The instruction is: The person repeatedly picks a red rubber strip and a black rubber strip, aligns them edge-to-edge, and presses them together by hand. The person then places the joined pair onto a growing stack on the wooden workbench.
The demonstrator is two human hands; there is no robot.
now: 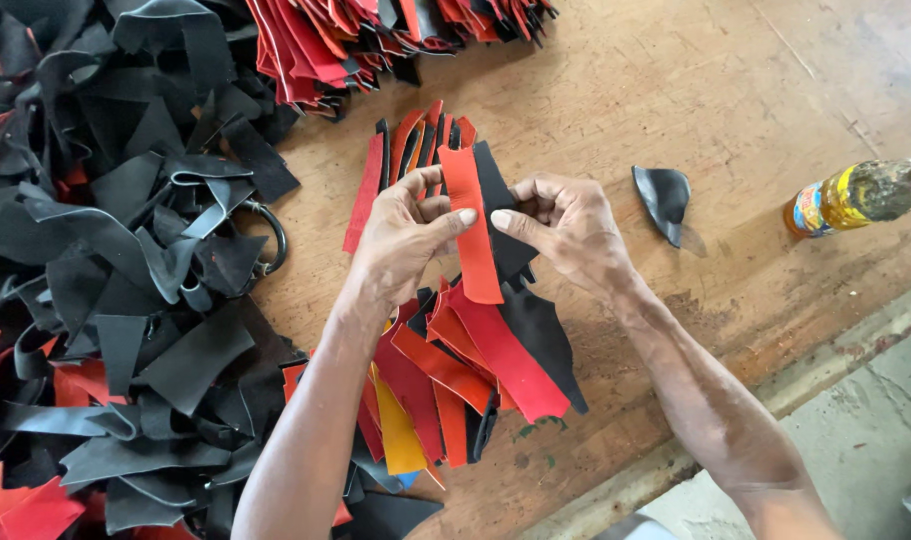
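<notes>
Both hands meet over the wooden table (676,90). My left hand (401,235) and my right hand (566,225) pinch a long red leather strip (473,240) with a black piece (503,225) held behind it. The strip hangs upright between my thumbs. Under my hands lies a fan of red, orange, yellow and black strips (456,375). More red and black strips (406,150) stick out above my fingers.
A big heap of black leather scraps (116,260) fills the left side. A stack of red pieces (346,40) lies at the top. A curled black scrap (664,200) and a smeared glue bottle (856,195) lie at the right. Concrete floor (856,440) shows beyond the table edge.
</notes>
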